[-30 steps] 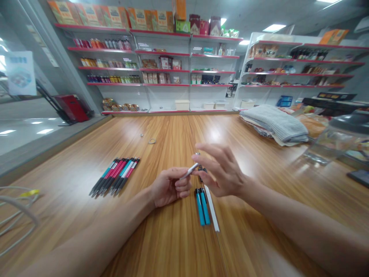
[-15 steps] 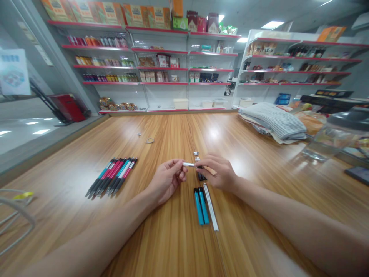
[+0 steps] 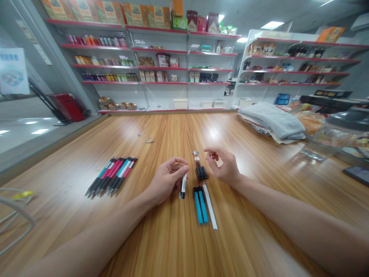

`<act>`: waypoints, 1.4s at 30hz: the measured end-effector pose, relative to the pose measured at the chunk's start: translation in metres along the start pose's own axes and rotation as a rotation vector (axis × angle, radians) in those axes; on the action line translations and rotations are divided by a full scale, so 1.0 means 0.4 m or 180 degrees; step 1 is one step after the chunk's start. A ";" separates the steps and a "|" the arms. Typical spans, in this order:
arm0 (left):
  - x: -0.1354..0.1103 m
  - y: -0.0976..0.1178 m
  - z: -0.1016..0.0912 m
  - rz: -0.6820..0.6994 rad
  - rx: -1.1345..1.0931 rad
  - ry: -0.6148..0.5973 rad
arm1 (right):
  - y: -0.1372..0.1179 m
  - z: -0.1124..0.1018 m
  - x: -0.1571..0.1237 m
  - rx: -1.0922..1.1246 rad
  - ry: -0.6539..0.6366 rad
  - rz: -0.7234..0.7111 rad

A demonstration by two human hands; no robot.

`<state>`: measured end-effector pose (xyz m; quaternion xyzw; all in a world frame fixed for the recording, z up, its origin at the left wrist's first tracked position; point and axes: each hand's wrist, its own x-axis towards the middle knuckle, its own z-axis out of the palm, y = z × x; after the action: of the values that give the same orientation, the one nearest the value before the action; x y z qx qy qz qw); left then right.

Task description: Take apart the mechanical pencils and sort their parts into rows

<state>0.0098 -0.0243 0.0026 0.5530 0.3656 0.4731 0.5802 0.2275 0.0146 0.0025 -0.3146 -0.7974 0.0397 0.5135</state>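
Observation:
My left hand (image 3: 170, 177) is closed round a white pen barrel (image 3: 183, 184) with a black end, which tilts downward from the fingertips over the table. Apart from it, my right hand (image 3: 225, 165) hovers with thumb and forefinger spread, nothing visible between them. Between the hands lie several silver pen tips (image 3: 195, 153), small white pieces (image 3: 197, 158) and black rubber grips (image 3: 201, 173). Closer to me are two blue pen barrels (image 3: 201, 206) with black ends, beside slim white refills (image 3: 210, 207).
Several whole pens (image 3: 112, 176) lie in a row at left. A metal ring (image 3: 149, 140) sits farther back. Folded cloth (image 3: 272, 121), a clear water jug (image 3: 323, 142) and a dark phone-like slab (image 3: 357, 173) stand at right. A cable (image 3: 17, 211) loops at the left edge.
My right hand has let go of the white piece and drawn back to the right, opening. My left hand has turned the barrel from level to pointing down.

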 end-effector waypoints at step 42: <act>0.012 -0.032 -0.038 0.1227 0.3763 0.0196 | 0.009 0.009 -0.002 -0.0047 -0.0206 0.0368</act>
<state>-0.0014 -0.0145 -0.0113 0.8229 0.4759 0.3027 0.0693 0.2265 0.0180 -0.0012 -0.3624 -0.7943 0.0735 0.4820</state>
